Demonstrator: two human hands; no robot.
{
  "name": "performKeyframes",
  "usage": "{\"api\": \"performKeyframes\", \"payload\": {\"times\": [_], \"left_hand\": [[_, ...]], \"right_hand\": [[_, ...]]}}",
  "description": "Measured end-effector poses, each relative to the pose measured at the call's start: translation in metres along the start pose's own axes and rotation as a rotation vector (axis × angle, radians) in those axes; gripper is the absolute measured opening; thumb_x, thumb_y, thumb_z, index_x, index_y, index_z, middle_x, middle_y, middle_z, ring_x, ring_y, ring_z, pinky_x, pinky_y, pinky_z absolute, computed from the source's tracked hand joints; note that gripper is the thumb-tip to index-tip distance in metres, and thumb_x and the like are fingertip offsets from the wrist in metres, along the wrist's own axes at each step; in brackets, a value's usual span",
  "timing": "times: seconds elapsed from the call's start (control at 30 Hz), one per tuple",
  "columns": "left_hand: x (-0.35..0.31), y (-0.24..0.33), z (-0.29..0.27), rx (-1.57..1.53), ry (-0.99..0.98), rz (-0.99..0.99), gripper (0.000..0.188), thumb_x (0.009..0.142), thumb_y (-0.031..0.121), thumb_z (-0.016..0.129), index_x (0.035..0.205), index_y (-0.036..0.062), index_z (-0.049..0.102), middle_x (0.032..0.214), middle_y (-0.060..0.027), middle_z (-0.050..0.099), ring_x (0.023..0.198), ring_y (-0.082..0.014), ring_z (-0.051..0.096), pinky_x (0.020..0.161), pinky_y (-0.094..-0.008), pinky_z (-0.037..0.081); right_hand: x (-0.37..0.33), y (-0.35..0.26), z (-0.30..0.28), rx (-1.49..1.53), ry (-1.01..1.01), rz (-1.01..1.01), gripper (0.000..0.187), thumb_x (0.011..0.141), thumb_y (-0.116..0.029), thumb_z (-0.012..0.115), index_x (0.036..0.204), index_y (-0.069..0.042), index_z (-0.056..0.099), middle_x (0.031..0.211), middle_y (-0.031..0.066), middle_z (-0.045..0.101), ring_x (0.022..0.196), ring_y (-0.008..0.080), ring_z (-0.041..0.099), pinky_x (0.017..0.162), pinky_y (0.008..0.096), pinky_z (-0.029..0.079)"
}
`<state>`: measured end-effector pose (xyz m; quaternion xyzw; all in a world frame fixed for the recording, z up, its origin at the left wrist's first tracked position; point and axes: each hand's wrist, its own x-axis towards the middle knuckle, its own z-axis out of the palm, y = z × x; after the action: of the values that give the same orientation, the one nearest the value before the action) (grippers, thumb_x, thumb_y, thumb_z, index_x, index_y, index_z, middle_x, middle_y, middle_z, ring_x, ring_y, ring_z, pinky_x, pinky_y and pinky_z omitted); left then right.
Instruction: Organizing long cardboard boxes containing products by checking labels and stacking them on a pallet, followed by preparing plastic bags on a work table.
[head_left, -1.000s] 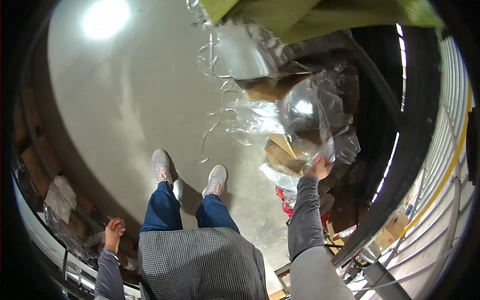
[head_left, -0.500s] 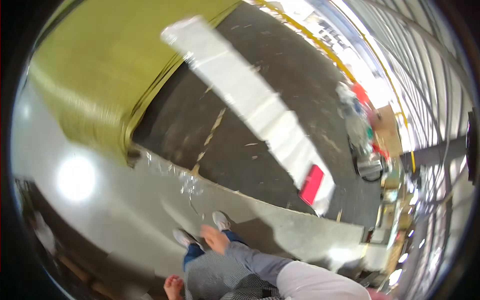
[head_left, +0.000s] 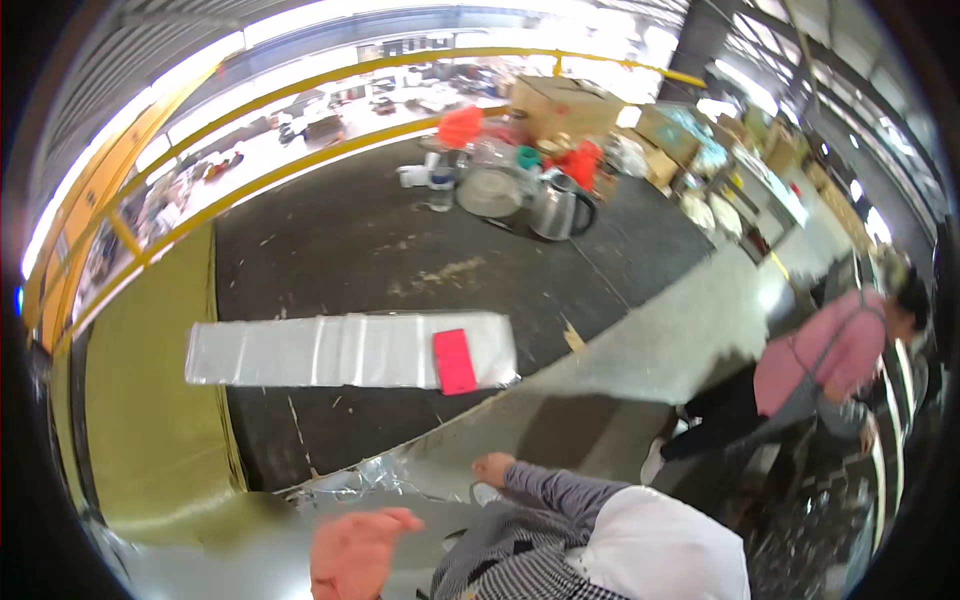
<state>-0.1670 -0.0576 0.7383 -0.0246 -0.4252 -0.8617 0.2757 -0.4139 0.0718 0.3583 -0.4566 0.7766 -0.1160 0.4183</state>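
Observation:
My left hand (head_left: 362, 552), smeared by motion, is raised at the lower middle with some fingers stretched out to the right. No object shows in it. My right hand (head_left: 495, 468), in a grey sleeve, hangs over the floor by the dark platform's near edge; its finger pose is unclear. Ahead of both hands, touching neither, a long strip of white plastic film or bags (head_left: 345, 350) lies flat on the dark platform (head_left: 330, 265). A red flat rectangular object (head_left: 455, 362) rests on the strip's right part.
Yellow-green sheeting (head_left: 150, 400) covers the platform's left end. A metal kettle (head_left: 562, 207), a bottle (head_left: 441, 188) and a cardboard box (head_left: 565, 105) crowd the far side, before a yellow railing (head_left: 350, 80). At right, a person in pink (head_left: 815, 350) stands on the floor.
My view has swung right, so the strip now lies nearly level across it and a person shows at right. My left hand has risen into fuller view.

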Motion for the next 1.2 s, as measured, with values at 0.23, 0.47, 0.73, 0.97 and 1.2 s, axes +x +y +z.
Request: {"api": "performKeyframes", "payload": {"times": [0.23, 0.47, 0.73, 0.97, 1.2], "left_hand": [[0.071, -0.040, 0.165, -0.579, -1.046, -0.249, 0.070, 0.090, 0.058, 0.054, 0.130, 0.0012, 0.054, 0.139, -0.0500, 0.022, 0.136, -0.0609, 0.013, 0.108, -0.0676, 0.006], [0.050, -0.066, 0.215, -0.973, -1.464, -0.443, 0.077, 0.089, 0.065, 0.051, 0.125, -0.0020, 0.060, 0.143, -0.0500, 0.010, 0.138, -0.0611, 0.002, 0.107, -0.0676, -0.001], [0.046, -0.094, 0.230, -1.257, -1.452, -0.383, 0.069, 0.088, 0.061, 0.057, 0.124, 0.0030, 0.064, 0.145, -0.0476, 0.010, 0.138, -0.0605, 0.001, 0.106, -0.0683, -0.001], [0.095, -0.140, 0.247, -1.125, -1.350, -0.058, 0.056, 0.087, 0.053, 0.063, 0.123, 0.0096, 0.066, 0.140, -0.0492, 0.021, 0.136, -0.0625, 0.012, 0.105, -0.0689, 0.008], [0.192, -0.173, 0.152, -0.773, -1.278, -0.065, 0.050, 0.091, 0.038, 0.065, 0.123, 0.0000, 0.059, 0.147, -0.0379, 0.024, 0.142, -0.0485, 0.020, 0.110, -0.0614, 0.018]], "right_hand": [[-0.080, 0.103, -0.002, 0.178, 0.448, 0.176, 0.033, 0.083, -0.026, 0.059, 0.110, -0.010, 0.066, 0.106, 0.0145, 0.068, 0.099, 0.0341, 0.065, 0.086, 0.0426, 0.051], [-0.274, 0.131, 0.088, 0.377, 0.786, 0.696, 0.031, 0.083, -0.027, 0.059, 0.108, -0.010, 0.067, 0.101, 0.0147, 0.069, 0.096, 0.0336, 0.065, 0.083, 0.0429, 0.052], [-0.331, 0.092, 0.235, 0.551, 0.585, 0.849, 0.039, 0.084, -0.035, 0.062, 0.115, -0.012, 0.067, 0.109, 0.0131, 0.069, 0.101, 0.0313, 0.065, 0.089, 0.0397, 0.051], [-0.279, 0.146, 0.175, 0.551, 0.682, 0.797, 0.031, 0.084, -0.032, 0.061, 0.106, -0.013, 0.070, 0.102, 0.0155, 0.069, 0.095, 0.0331, 0.066, 0.085, 0.0424, 0.052], [-0.180, 0.178, -0.067, 0.388, 0.872, 0.413, 0.025, 0.083, -0.008, 0.066, 0.107, -0.002, 0.067, 0.095, 0.0090, 0.071, 0.088, 0.0184, 0.068, 0.081, 0.0302, 0.054]]}}
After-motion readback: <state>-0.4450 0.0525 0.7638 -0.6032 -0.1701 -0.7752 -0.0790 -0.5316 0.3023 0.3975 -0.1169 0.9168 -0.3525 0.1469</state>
